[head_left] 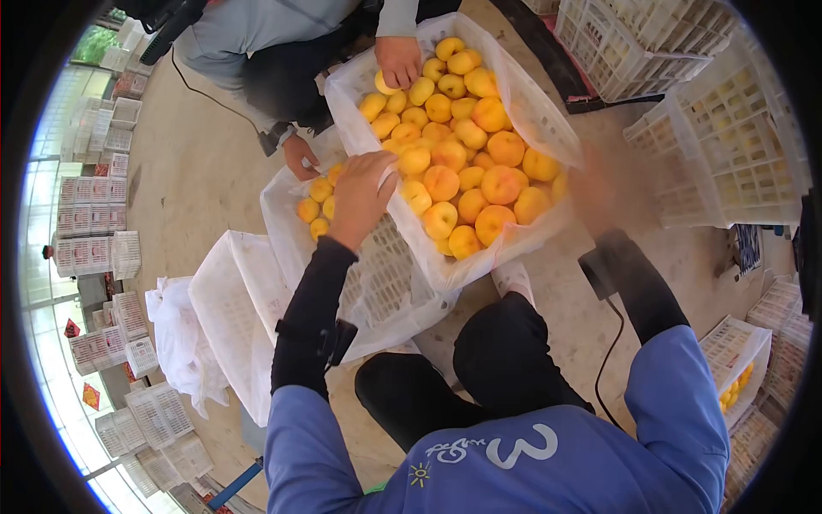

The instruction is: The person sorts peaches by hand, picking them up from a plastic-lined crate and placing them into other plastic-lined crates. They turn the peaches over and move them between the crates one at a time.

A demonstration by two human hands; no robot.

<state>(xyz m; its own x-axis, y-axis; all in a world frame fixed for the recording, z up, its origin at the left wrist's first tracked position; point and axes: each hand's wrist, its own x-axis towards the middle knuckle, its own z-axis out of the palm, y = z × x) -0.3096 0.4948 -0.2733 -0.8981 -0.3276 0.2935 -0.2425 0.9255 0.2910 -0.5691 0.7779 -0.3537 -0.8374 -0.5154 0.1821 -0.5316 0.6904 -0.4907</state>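
A large white crate with a thin plastic liner (467, 270) is heaped with yellow peaches (449, 154). My left hand (364, 193) is at its left edge, fingers closed on the pale liner. Motion smears my right hand (612, 188) beside the crate's right rim; its fingers cannot be made out. Under my left forearm stands a second lined crate (385, 283), tilted in view, with several peaches (318, 201) at its far end. A co-worker's hand (399, 62) touches peaches in the full crate, and their other hand (300, 157) is at the second crate's far edge.
White liner bags (184, 343) and a covered crate (244, 300) lie to my left. Stacked crates (638, 47) stand at the upper right, with another crate (728, 154) below them. A lined crate with peaches (736, 364) sits at my right. More crate stacks (90, 218) line the left wall.
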